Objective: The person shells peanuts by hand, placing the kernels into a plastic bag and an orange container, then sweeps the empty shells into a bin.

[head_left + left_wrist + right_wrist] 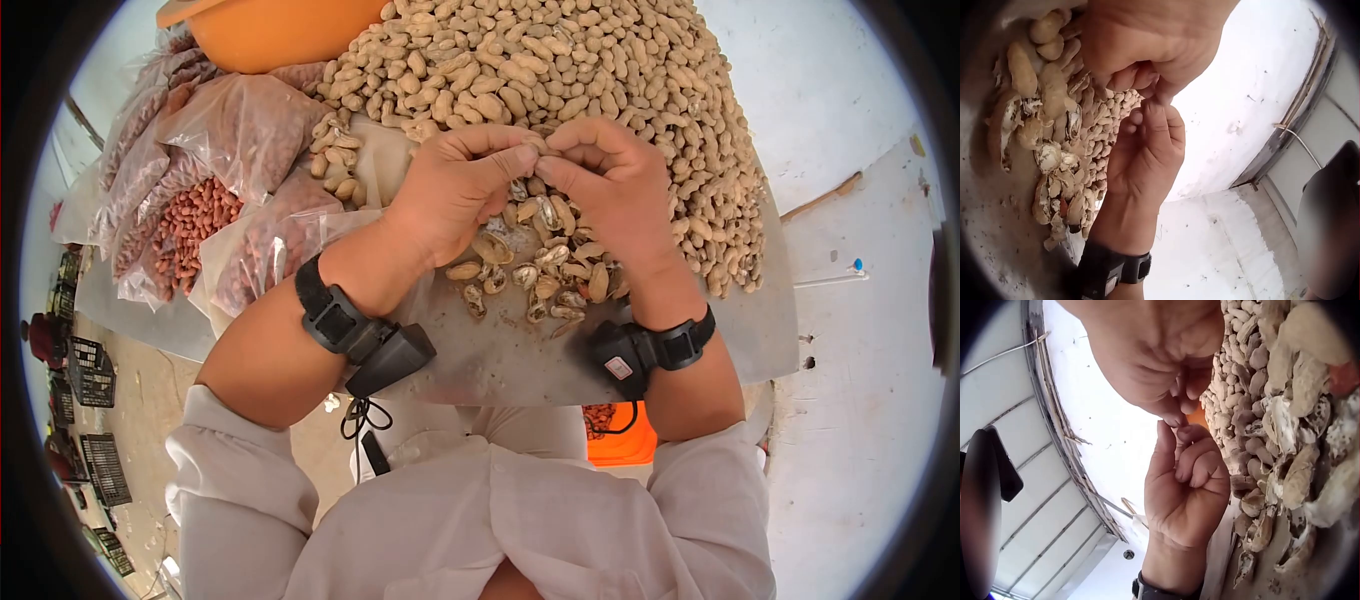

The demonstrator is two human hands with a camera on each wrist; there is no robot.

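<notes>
Grey tabletop (450,355), on which we list: one heap of unshelled peanuts (600,75); opened shells (550,265), nearer us; left hand (455,185) and right hand (620,190), fingertips meeting, both pinching one peanut (539,144), mostly hidden between them

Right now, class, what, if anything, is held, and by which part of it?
Apparently a peanut, pinched between the left grip and right grip; exactly where on it cannot be told.
</notes>
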